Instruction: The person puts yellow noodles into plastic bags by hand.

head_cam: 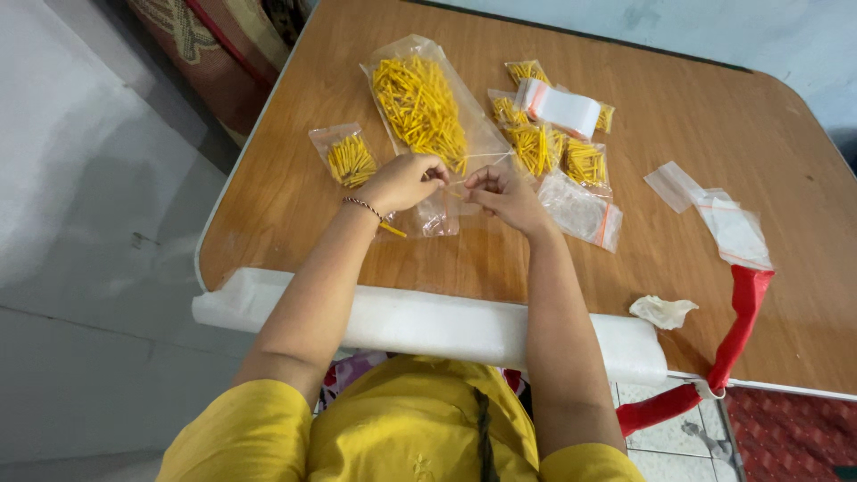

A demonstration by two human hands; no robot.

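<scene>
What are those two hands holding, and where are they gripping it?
The left hand and right hand pinch something thin and pale between their fingertips, above the large bag of yellow sticks. It is too small to identify.

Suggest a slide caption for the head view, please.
Both hands, left hand and right hand, pinch yellow sticks above a clear bag.

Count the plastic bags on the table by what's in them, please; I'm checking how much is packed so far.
Big bag of loose yellow sticks: 1
Small bags filled with yellow sticks: about 5, as the cluster overlaps
Empty clear bags: about 4, including a white stack
Total: about 10
</scene>
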